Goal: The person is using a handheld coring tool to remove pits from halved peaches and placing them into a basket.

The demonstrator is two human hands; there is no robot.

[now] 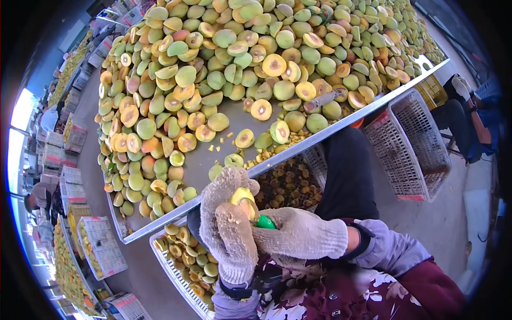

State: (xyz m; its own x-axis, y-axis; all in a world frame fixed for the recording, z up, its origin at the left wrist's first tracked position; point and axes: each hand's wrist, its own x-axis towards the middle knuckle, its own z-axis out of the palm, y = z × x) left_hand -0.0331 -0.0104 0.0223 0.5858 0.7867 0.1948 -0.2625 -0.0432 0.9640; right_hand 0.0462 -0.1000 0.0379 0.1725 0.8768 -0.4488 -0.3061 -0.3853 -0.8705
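Note:
Both hands wear knitted work gloves soiled at the fingers and meet just in front of the table's near edge. A halved yellow-green fruit (244, 200) is held by my left hand (230, 228). My right hand (298, 234) grips a tool with a green handle (265, 222), its working end against the fruit and hidden. Beyond the hands, a metal-rimmed table (236, 114) bears a large heap of halved green and orange fruits (224, 38). A tool with a wrapped handle (322, 100) lies among them near the table's edge.
Below the table edge, a crate of fruit halves (160, 248) stands left and a container of dark pits or scraps (292, 180) lies beneath. Empty plastic crates (404, 148) stand right, near a seated person (460, 120). More crates (102, 248) and fruit-laden tables line the left.

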